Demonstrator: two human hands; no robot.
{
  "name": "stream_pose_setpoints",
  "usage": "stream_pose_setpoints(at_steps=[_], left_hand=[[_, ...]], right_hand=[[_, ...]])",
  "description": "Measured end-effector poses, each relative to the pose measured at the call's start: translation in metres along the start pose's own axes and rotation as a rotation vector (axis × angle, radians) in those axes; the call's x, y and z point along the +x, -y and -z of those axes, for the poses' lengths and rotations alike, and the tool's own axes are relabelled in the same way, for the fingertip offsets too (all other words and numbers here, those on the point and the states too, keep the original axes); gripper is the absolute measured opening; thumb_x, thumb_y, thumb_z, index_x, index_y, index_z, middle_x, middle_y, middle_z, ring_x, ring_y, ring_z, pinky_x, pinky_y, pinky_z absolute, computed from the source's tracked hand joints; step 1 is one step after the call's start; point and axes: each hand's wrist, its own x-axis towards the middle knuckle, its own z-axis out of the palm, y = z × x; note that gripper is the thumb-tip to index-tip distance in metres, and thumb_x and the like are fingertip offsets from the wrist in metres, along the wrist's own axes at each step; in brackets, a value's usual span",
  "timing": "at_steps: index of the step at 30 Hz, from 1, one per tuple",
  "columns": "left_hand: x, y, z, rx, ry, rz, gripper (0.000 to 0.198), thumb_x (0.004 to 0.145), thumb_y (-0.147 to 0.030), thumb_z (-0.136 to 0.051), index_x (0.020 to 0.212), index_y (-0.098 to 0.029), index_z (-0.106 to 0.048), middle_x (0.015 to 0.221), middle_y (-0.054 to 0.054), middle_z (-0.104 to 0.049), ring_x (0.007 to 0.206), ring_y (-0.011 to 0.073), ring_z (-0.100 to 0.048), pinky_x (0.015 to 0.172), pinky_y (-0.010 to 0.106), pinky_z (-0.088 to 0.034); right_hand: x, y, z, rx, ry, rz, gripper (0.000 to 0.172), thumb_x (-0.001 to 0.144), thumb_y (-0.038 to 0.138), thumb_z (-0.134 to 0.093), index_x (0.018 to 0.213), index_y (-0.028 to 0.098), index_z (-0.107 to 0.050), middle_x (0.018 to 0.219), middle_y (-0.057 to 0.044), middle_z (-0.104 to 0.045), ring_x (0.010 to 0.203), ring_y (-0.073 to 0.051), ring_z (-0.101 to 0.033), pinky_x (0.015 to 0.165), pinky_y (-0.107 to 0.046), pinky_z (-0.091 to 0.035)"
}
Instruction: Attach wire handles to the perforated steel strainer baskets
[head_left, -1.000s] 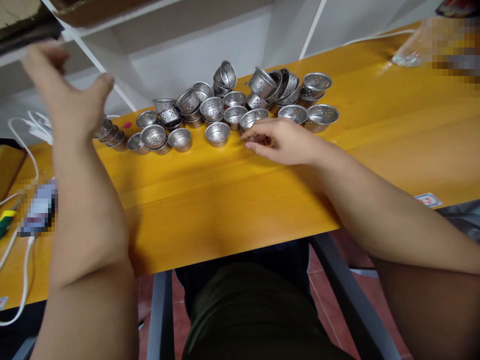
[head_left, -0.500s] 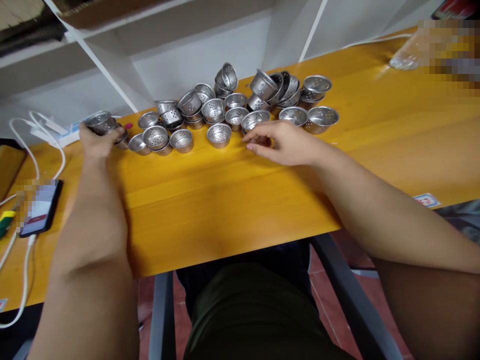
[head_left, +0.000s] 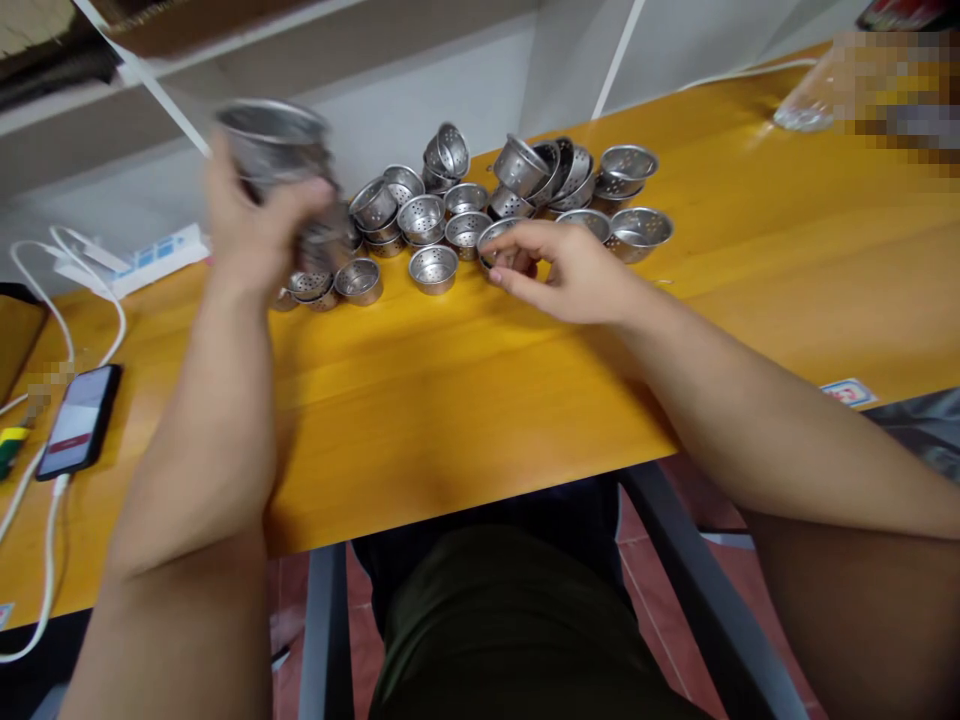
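Note:
Raised above the left end of the cup pile, my left hand (head_left: 255, 220) grips several metal cups (head_left: 277, 135), blurred by motion. Many small perforated metal cups (head_left: 421, 218) stand in a loose row along the back of the yellow table (head_left: 450, 400), some stacked or tilted. My right hand (head_left: 562, 270) is at the front of the row, thumb and fingers curled at the rim of one cup (head_left: 495, 238); whether they grip it is hard to tell. A single cup (head_left: 433, 270) stands just left of that hand.
At the left lie a phone (head_left: 79, 420) with a white cable and a white power strip (head_left: 161, 262). A grey-white shelf (head_left: 420, 90) rises behind the table. A clear plastic item (head_left: 806, 105) is at the back right. Chair armrests show below the table edge.
My left hand has lifted the cups off the table's left end and moved up and right, over the left cups. My right hand has hardly moved.

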Motion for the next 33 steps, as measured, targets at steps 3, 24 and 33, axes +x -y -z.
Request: stream_pose_setpoints(at_steps=[3, 24, 33], left_hand=[[-0.042, -0.045, -0.068, 0.042, 0.284, -0.078, 0.124, 0.063, -0.108, -0.112, 0.152, -0.032, -0.071, 0.157, 0.005, -0.086, 0.152, 0.0437, -0.077, 0.145, 0.072, -0.061], [-0.097, -0.048, -0.147, 0.060, 0.501, -0.078, 0.125, 0.076, -0.071, -0.121, 0.175, -0.033, -0.054, 0.172, 0.017, -0.077, 0.164, 0.0523, -0.079, 0.138, 0.071, -0.067], [-0.096, -0.049, -0.153, -0.029, 0.578, -0.034, 0.094, 0.076, -0.050, -0.117, 0.154, -0.030, -0.069, 0.145, 0.010, -0.083, 0.142, 0.0479, -0.083, 0.128, 0.072, -0.071]], right_hand=[[0.001, -0.001, -0.007, 0.110, -0.068, 0.020, 0.087, 0.117, 0.084, -0.085, 0.185, 0.033, -0.067, 0.163, -0.017, -0.083, 0.107, -0.035, -0.086, 0.093, -0.054, -0.075], [0.003, 0.018, -0.028, -0.071, 0.036, 0.073, 0.091, 0.101, 0.061, -0.103, 0.181, 0.035, -0.065, 0.171, -0.018, -0.074, 0.159, -0.053, -0.072, 0.140, -0.073, -0.059], [0.003, 0.012, -0.007, 0.078, 0.129, 0.047, 0.090, 0.100, 0.090, -0.096, 0.169, 0.037, -0.071, 0.154, -0.015, -0.081, 0.145, -0.047, -0.078, 0.127, -0.066, -0.069]])
